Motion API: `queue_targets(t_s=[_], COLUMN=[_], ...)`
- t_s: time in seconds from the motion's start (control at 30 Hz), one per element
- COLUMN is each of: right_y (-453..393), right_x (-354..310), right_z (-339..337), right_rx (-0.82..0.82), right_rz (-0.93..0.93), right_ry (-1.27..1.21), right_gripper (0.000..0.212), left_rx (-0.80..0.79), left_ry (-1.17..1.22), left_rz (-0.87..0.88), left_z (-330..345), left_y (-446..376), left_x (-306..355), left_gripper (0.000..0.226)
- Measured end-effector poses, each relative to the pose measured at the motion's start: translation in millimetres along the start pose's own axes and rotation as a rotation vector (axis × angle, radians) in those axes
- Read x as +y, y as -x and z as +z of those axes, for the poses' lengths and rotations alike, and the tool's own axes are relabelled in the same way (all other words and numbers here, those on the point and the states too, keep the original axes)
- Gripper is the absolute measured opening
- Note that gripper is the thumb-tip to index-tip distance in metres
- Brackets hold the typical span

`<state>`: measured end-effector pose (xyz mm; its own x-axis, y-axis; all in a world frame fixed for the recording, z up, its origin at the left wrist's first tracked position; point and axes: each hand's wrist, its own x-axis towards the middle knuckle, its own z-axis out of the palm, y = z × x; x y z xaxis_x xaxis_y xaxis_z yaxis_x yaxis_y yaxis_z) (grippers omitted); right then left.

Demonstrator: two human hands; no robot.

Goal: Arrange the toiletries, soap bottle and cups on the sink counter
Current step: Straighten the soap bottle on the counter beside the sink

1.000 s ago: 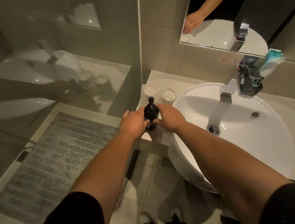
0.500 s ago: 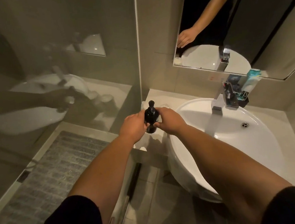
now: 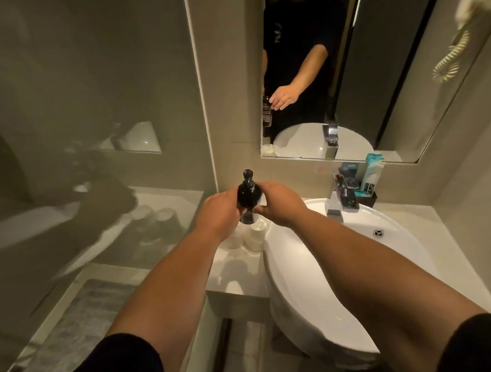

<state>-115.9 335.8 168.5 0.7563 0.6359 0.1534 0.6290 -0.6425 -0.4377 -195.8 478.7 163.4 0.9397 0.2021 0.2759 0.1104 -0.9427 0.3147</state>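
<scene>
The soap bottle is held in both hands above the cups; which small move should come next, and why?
Probably carry the soap bottle toward the back of the counter before lowering it. Left hand and right hand hold it directly over the two cups, so setting it straight down would hit them.

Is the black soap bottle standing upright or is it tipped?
Upright: the soap bottle has its pump on top, held between both hands.

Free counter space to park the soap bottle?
Bare counter in front of the two cups, left of the basin. Another bare strip right of the basin. Crowded: behind the faucet, where the toiletries holder stands.
</scene>
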Motion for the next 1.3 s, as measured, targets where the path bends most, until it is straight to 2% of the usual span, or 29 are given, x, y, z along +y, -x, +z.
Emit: queue_targets(t_s=[0.23, 0.67, 0.9, 1.3], right_y=[-26, -113, -145, -184], right_x=[37, 130, 159, 192], right_z=[-7, 14, 37, 96], right_rx=[0.044, -0.049, -0.081, -0.132], right_rz=[0.025, 0.055, 0.1, 0.277], right_ry=[0.013, -0.053, -0.097, -0.106], right_gripper=[0.039, 0.042, 0.043, 0.04], left_rx=[0.0, -0.096, -0.165, -0.339], left_ry=[0.0, -0.023, -0.004, 0.039], left_rz=[0.021, -0.025, -0.04, 0.003], left_z=[18, 90, 133, 200], left_y=[-42, -138, -174, -218], left_x=[14, 14, -6, -50], left_gripper=[0.032, 0.037, 0.04, 0.042])
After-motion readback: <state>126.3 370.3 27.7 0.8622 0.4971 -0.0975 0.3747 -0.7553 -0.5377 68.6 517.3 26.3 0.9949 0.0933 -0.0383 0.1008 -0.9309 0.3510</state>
